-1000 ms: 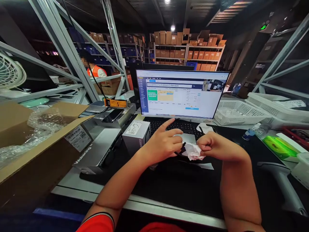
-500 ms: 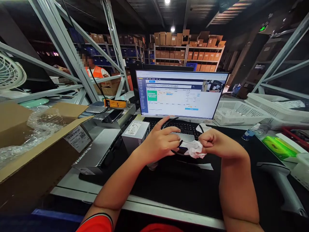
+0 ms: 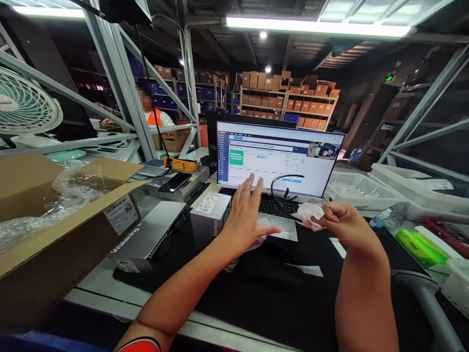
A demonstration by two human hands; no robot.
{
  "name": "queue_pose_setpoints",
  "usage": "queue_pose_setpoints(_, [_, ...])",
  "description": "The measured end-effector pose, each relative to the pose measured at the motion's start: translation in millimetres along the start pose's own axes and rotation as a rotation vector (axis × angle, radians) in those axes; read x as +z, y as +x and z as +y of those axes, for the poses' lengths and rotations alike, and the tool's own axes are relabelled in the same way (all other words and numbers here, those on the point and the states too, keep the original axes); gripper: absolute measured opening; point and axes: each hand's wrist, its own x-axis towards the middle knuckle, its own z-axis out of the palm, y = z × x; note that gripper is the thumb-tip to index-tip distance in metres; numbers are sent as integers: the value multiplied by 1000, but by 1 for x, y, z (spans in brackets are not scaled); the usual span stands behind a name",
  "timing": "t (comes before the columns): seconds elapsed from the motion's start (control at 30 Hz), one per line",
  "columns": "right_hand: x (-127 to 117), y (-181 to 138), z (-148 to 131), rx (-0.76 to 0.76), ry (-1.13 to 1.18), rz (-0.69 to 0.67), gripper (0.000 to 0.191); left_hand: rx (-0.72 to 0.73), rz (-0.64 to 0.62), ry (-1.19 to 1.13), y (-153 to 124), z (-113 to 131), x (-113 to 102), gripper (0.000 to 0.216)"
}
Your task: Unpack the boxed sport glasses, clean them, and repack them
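My right hand (image 3: 339,219) is closed round a crumpled white tissue (image 3: 309,215), out of which a thin black cable (image 3: 281,188) loops up in front of the monitor (image 3: 278,156). My left hand (image 3: 248,211) is open, fingers spread, lifted just over the black keyboard (image 3: 273,204) and a flat silver item (image 3: 284,228) lying on the black desk mat (image 3: 278,288). A small grey box (image 3: 209,211) with a white label stands just left of my left hand.
At the left sit an open cardboard box (image 3: 54,234) with plastic wrap, a long grey box (image 3: 152,239) and a white fan (image 3: 25,105). White baskets (image 3: 361,185), a bottle and a green pack lie to the right. A person in an orange vest (image 3: 156,117) sits behind the racks.
My left hand let go and opened, lifting toward the screen. My right hand drew the tissue and cable to the right. The view tilted upward.
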Motion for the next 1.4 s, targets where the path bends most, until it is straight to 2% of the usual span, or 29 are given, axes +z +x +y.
queue_pose_setpoints(0.1, [16, 1, -1, -107, -61, 95, 53, -281, 12, -526, -5, 0, 12, 97])
queue_pose_setpoints(0.2, [46, 3, -3, -225, -160, 37, 43, -506, -11, -1030, -4, 7, 19, 72])
queue_pose_setpoints(0.3, [78, 2, -7, -311, -289, -80, 36, -618, 124, -1254, 1, 14, 15, 45])
queue_pose_setpoints(0.4, [99, -1, -12, -365, -438, -169, 32, -667, 230, -1330, 5, 16, 6, 33])
queue_pose_setpoints(0.5, [102, -1, -13, -364, -508, -228, 31, -660, 277, -1325, 6, 17, 3, 32])
queue_pose_setpoints(0.63, [79, 2, -6, -266, -415, -260, 34, -556, 300, -1277, 6, 16, 5, 37])
queue_pose_setpoints(0.7, [64, 5, -1, -222, -306, -134, 39, -490, 298, -1196, 5, 13, 7, 37])
queue_pose_setpoints(0.83, [52, 11, 4, -174, -63, 259, 54, -311, 237, -967, 2, 12, 11, 45])
queue_pose_setpoints(0.9, [58, 12, 2, -184, 30, 297, 56, -225, 203, -829, -2, 15, 11, 53])
queue_pose_setpoints(1.0, [79, 9, -3, -214, 88, 218, 58, -167, 140, -645, -8, 22, 9, 62])
queue_pose_setpoints(1.1, [98, 4, -10, -276, 41, 238, 58, -199, 92, -629, -9, 27, 5, 61])
queue_pose_setpoints(1.2, [107, 0, -16, -330, -40, 297, 55, -219, 56, -606, -8, 27, 4, 58])
queue_pose_setpoints(1.4, [114, -6, -19, -294, -4, 372, 52, -171, 40, -492, -7, 23, 7, 61])
